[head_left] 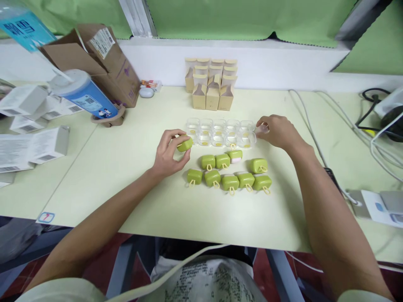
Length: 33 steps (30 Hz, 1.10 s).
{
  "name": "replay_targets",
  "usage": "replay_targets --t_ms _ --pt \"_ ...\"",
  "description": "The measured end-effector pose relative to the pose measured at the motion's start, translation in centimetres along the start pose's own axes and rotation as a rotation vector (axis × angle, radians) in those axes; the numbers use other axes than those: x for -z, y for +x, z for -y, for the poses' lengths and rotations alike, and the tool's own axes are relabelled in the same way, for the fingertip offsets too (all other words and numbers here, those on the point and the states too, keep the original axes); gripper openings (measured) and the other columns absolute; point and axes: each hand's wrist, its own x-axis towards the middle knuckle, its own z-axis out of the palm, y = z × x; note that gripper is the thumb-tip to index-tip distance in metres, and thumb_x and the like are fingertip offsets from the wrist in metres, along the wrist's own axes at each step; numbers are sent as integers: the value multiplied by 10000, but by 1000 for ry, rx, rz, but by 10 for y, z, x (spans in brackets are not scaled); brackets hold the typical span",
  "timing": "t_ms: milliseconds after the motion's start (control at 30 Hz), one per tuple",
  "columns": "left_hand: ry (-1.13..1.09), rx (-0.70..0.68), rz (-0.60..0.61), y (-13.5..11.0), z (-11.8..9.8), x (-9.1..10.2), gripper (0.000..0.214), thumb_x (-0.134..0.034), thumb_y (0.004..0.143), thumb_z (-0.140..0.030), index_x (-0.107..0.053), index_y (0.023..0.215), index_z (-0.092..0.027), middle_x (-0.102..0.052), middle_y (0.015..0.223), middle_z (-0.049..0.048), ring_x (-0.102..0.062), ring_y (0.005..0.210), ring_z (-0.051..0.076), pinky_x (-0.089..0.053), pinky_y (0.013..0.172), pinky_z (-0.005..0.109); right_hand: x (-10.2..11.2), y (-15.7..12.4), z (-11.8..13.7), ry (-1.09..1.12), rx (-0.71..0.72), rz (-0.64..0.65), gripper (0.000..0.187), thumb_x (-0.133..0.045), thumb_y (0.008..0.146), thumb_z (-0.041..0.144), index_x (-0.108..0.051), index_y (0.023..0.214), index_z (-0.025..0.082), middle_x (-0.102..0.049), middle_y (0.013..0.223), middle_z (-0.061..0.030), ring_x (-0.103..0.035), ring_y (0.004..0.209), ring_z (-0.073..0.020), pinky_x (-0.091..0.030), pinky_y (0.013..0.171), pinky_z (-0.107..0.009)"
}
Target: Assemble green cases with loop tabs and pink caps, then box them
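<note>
My left hand [170,153] is closed on a small green case [185,145], lifted a little above the table. At the right end of two rows of small clear plastic cups [218,133], my right hand [278,131] pinches a clear plastic piece [262,128]. Yellow marks show inside several cups. Nearer to me lie several more green cases with pale yellow loops, in two rough rows. One green case [235,156] shows a pink-white underside and has its loop pointing away from me; another green case [258,165] sits apart at the right.
Small open kraft boxes [212,96] stand by the wall. A blue canister [91,98], a cardboard box [116,67] and white boxes [47,144] occupy the left side. Cables [315,147] and a white power strip [382,207] lie on the right.
</note>
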Motion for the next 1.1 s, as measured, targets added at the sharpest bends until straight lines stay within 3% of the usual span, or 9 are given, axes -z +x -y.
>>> replay_targets --t_ms 300,433,500,600,633,700,800,1000,1100 --pt "-26 33 5 2 -2 2 487 -745 977 -227 -610 1445 -231 -737 1278 146 -745 1158 284 -665 948 457 -6 3 -4 63 37 18 436 -720 849 294 -783 1274 219 -782 1126 -134 -726 1032 -326 -577 914 -456" --pt "-11 76 -2 1 -4 3 457 -747 987 -274 -617 1424 -232 -742 1268 135 -751 1163 280 -674 958 455 19 -6 -2 93 41 42 601 -816 804 287 -746 1395 206 -787 1172 -160 -719 1055 -359 -590 964 -529" --pt "-73 171 -21 1 -7 4 446 -759 994 -314 -628 1411 -229 -737 1267 120 -745 1170 258 -678 968 420 44 -20 8 119 59 -24 677 -833 822 295 -704 1479 195 -779 1257 -189 -719 1081 -364 -585 998 -553" --pt "-179 316 -35 1 -15 4 465 -777 1000 -381 -630 1413 -226 -717 1277 105 -744 1165 229 -690 975 381 80 -50 47 372 79 -381 425 -740 944 275 -767 1357 181 -810 1225 -179 -765 1026 -286 -625 882 -437" --pt "-189 331 -36 2 -18 4 473 -784 998 -391 -631 1414 -228 -719 1278 102 -748 1158 225 -693 974 378 87 -60 65 471 131 -430 333 -733 955 275 -798 1270 187 -824 1182 -156 -779 1001 -264 -630 849 -405" --pt "-180 304 -47 3 -23 5 482 -799 990 -376 -640 1424 -237 -742 1270 95 -755 1129 219 -695 950 373 90 -75 99 619 307 -331 248 -698 982 287 -815 1182 197 -837 1108 -109 -780 893 -227 -636 788 -378" --pt "-137 185 -40 8 -22 11 501 -802 977 -320 -657 1453 -264 -770 1255 92 -755 1089 226 -684 890 383 80 -83 133 514 433 -111 239 -618 1015 258 -832 1114 223 -841 1095 -68 -780 898 -244 -614 830 -415" --pt "-155 -100 316 16 4 30 452 -788 940 -317 -717 1381 -245 -791 1120 94 -755 967 235 -650 802 388 58 -79 133 265 497 66 256 -601 1049 221 -813 1191 207 -832 1090 -84 -750 918 -266 -494 818 -391" --pt "-111 -117 471 15 12 33 356 -750 969 -321 -727 1302 -197 -817 1097 98 -767 975 246 -653 846 397 41 -78 140 147 571 143 281 -612 1052 170 -791 1268 168 -806 1205 -126 -718 1013 -278 -428 760 -368"
